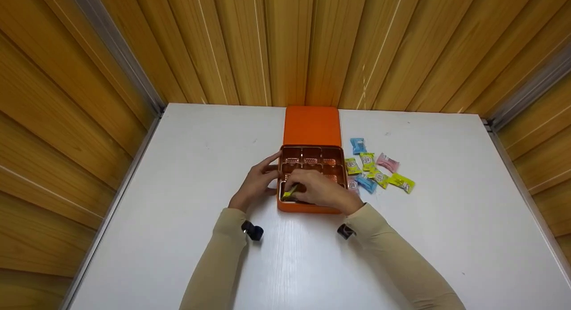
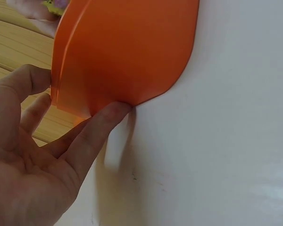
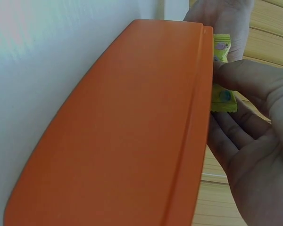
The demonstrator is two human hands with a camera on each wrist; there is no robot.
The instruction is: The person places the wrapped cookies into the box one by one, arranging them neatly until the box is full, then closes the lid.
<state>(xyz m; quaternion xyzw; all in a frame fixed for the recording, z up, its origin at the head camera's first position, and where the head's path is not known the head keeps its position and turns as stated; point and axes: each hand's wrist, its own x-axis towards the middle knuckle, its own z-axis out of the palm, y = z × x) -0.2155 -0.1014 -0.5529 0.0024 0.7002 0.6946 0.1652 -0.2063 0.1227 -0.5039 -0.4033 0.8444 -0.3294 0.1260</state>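
An orange tin box [image 1: 308,208] stands on the table, its brown insert divided into several compartments. The lid [image 1: 312,125] is folded back flat behind it. My right hand [image 1: 317,187] reaches over the box and pinches a yellow wrapped candy [image 1: 288,195] at the front left compartment. In the right wrist view this candy [image 3: 223,98] shows at the rim between thumb and fingers. My left hand [image 1: 258,183] rests against the box's left side. In the left wrist view its extended fingers [image 2: 92,141] touch the orange wall, one near the table.
Right of the box lie several wrapped candies: blue ones [image 1: 357,146], yellow ones [image 1: 402,183] and pink ones [image 1: 388,163]. Some lie close against the box's right side. Wood-look panels [image 1: 290,47] rise behind the white table [image 1: 446,229] and along both sides.
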